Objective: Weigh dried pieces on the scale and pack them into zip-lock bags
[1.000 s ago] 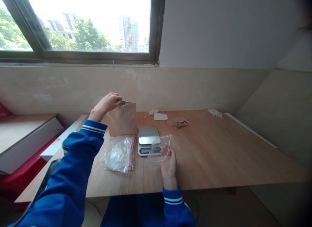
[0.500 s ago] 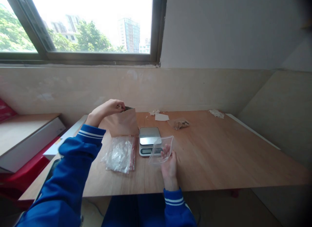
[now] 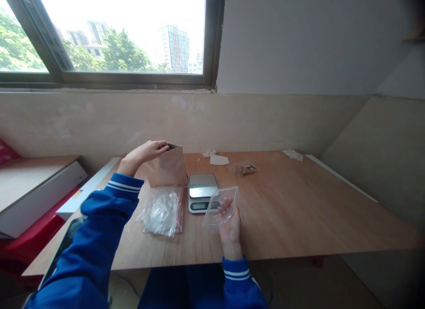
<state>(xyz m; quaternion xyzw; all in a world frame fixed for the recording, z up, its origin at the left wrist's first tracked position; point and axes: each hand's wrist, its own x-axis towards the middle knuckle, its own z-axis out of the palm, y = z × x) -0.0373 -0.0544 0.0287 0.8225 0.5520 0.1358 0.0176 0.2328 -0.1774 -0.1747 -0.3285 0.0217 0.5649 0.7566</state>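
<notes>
My left hand (image 3: pixel 148 150) is at the mouth of a brown paper bag (image 3: pixel 169 167) that stands upright on the table. Its fingers are bent together over the rim; the fingertips are hidden, and whatever they hold does not show. My right hand (image 3: pixel 229 222) is closed on a clear plastic zip bag (image 3: pixel 214 211), palm up with curled fingers seen through the film. This bag hangs tilted over the front right corner of a kitchen scale (image 3: pixel 202 187) with a metal plate and a small display. The bag's inside looks empty.
A stack of clear zip bags (image 3: pixel 162 211) lies left of the scale. Behind are a filled clear bag (image 3: pixel 244 168), a white card (image 3: pixel 219 160) and crumpled white scraps (image 3: pixel 209 153). Another scrap (image 3: pixel 292 155) lies at the back right. A phone-like dark object (image 3: pixel 71 229) is near my left sleeve.
My left hand has sunk slightly at the paper bag's mouth, and its fingers have straightened from a tighter curl. The zip bag in my right hand has shifted only a little.
</notes>
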